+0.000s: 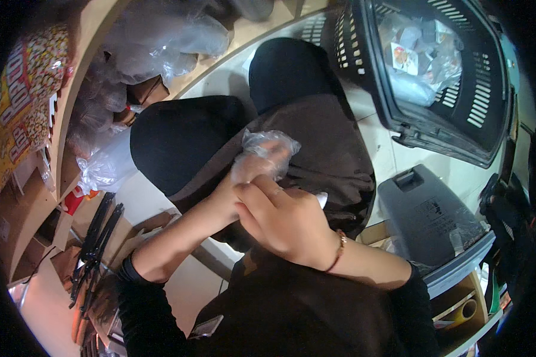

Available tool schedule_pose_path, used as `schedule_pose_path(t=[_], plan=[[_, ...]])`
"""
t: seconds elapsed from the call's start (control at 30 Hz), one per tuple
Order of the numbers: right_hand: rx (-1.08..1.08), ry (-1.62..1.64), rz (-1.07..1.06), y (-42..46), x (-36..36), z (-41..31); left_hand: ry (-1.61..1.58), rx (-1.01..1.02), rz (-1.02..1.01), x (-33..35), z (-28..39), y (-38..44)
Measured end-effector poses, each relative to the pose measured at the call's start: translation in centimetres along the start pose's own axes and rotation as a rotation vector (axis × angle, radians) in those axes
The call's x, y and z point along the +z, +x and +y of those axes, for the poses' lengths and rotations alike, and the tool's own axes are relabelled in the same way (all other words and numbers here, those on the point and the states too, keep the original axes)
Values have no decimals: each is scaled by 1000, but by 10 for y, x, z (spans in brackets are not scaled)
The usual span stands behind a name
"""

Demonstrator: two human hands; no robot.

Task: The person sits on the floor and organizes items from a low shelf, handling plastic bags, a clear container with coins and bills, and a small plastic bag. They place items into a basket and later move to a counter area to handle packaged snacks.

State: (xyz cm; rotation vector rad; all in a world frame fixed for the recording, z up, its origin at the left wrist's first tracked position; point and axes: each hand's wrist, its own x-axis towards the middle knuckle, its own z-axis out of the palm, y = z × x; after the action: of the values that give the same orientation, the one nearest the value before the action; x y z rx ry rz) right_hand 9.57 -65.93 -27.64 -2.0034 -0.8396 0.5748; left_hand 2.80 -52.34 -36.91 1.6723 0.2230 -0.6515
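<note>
Thin clear plastic [250, 167], a disposable glove or a small bag, covers my left hand [268, 151] over my lap. The film is crumpled around the fingers, so their pose is hard to make out. My right hand [290, 218] crosses over the left wrist, and its fingers pinch the plastic's edge there. A beaded bracelet [338, 252] circles my right wrist. Under both hands lies the dark brown cloth of an apron [321, 129], spread across my knees. A small white item [323, 200] shows beyond my right hand, partly hidden.
A black slotted plastic basket [455, 134] with clear-wrapped packs [422, 62] stands at the upper right. Below it is a grey lidded case [429, 214]. Left are wooden shelves [78, 58] with plastic-wrapped goods [156, 44], a yellow popcorn bag [31, 98] and black rods [96, 241].
</note>
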Motion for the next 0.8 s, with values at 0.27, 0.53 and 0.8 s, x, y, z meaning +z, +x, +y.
schedule_pose_path(t=[0.27,0.53,0.8], plan=[[527,62,-69,-22,-20,74,148,117,280,6,-20,17],[551,268,-198,-12,-9,80,-318,-284,-84,-18,17,19],[645,1015,-48,-14,-38,73,-989,-385,-90,-23,80,5]])
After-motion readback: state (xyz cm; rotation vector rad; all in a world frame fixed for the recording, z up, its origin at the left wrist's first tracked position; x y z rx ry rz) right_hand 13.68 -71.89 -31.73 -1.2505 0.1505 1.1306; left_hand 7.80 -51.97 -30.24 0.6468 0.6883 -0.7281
